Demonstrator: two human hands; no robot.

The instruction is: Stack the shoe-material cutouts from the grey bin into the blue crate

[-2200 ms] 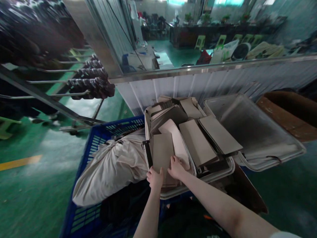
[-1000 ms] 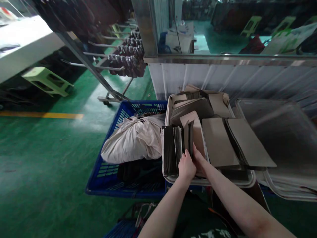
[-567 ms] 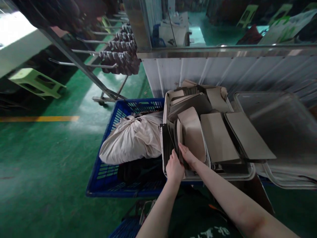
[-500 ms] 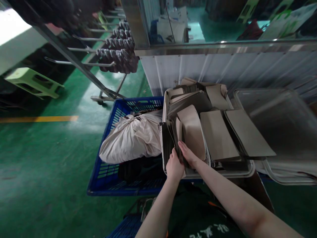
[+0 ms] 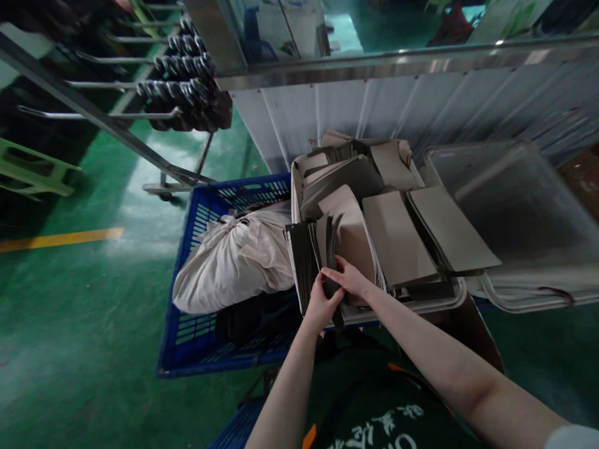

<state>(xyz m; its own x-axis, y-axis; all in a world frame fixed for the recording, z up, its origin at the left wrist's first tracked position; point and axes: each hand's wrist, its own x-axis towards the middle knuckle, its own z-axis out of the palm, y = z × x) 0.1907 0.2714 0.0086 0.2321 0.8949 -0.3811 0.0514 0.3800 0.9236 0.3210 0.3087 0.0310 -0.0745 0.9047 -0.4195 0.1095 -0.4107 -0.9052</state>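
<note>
Two hands (image 5: 331, 289), fingers partly curled, grip dark upright sheets (image 5: 333, 249) above the bin (image 5: 461, 292).

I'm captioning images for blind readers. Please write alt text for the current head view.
A person's left hand and right hand grip a stack of thin sheets over a pale tray packed with more. At left, a white bag sits in a blue crate; at right is a grey tray.

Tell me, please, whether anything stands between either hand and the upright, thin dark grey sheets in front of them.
Nothing visible does: the left hand and right hand both touch the thin dark grey sheets directly. The off-white cloth bundle lies off to the left, clear of both hands.
</note>
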